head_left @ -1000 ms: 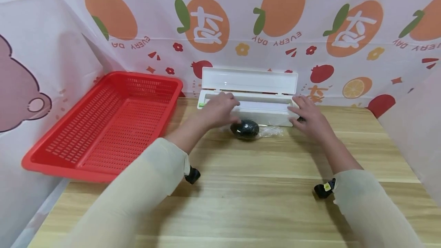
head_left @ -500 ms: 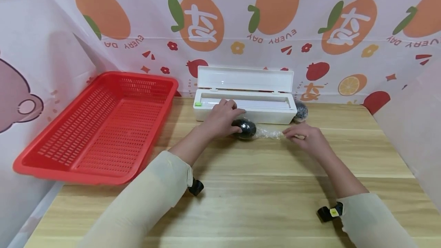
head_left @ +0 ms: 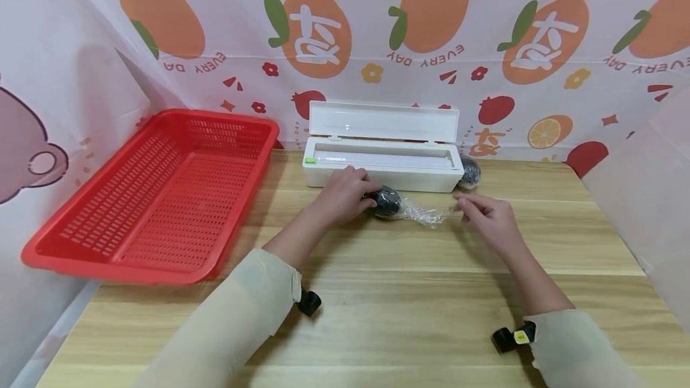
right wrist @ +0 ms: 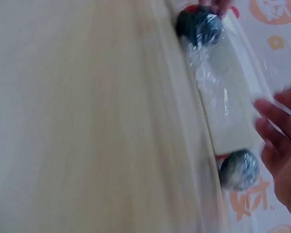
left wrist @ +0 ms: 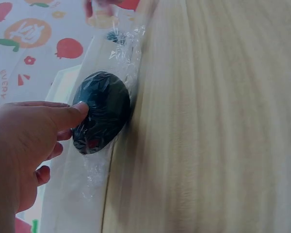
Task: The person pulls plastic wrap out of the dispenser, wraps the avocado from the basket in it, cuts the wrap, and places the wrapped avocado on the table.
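Note:
A dark oval fruit [head_left: 387, 201], which looks like an avocado, lies in clear cling film in front of a white box. My left hand [head_left: 345, 196] holds it by its left end, the thumb [left wrist: 80, 108] pressed on its near side. Loose, crumpled film [head_left: 423, 213] trails from the fruit to the right. At the tail's far end, my right hand [head_left: 487, 217] pinches the film between thumb and forefinger. The right wrist view shows that hand [right wrist: 283, 141] blurred, its other fingers loosely bent.
The white cling film box [head_left: 385, 179] stands at the back with its lid [head_left: 384, 122] raised and a roll inside. Another wrapped dark fruit [head_left: 470, 172] sits at its right end. A red perforated basket [head_left: 242, 220] stands at the left, and a printed cloth hangs behind.
My right hand has come from the box's right end to the film tail. My left hand has moved down onto the fruit. The film tail is now twisted and shifted slightly.

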### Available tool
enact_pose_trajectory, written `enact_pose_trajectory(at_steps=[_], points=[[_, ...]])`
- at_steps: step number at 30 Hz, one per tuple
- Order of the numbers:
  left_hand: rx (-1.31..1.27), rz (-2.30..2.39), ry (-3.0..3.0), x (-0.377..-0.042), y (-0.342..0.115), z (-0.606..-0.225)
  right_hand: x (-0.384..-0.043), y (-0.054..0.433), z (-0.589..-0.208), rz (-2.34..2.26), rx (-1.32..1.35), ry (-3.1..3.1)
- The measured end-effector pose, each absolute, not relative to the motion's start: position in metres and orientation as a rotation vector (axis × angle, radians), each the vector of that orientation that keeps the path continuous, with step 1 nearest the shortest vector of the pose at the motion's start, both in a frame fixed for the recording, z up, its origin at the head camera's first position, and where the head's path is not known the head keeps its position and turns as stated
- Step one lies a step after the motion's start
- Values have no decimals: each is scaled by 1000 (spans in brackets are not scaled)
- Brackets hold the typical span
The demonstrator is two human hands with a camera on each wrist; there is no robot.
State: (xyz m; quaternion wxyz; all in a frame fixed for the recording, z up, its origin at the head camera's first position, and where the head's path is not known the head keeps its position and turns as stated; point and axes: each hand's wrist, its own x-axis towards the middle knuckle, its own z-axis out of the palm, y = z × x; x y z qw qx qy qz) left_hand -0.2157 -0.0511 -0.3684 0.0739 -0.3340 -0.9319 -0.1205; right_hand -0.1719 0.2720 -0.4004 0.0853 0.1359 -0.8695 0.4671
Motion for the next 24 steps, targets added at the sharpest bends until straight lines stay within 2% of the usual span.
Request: enact_pose_trajectory(at_steps=[5, 14, 24], points=[[-1028, -463, -2708, -212, -53, -378, -187, 236, -393, 1252, 333, -2432], [-942, -618, -2665, -205, -56, -391, -200, 154, -390, 1046, 475, -2919], [-577, -1214, -2814, -207, -65, -401, -201, 146, -408, 1163, 443, -2909]])
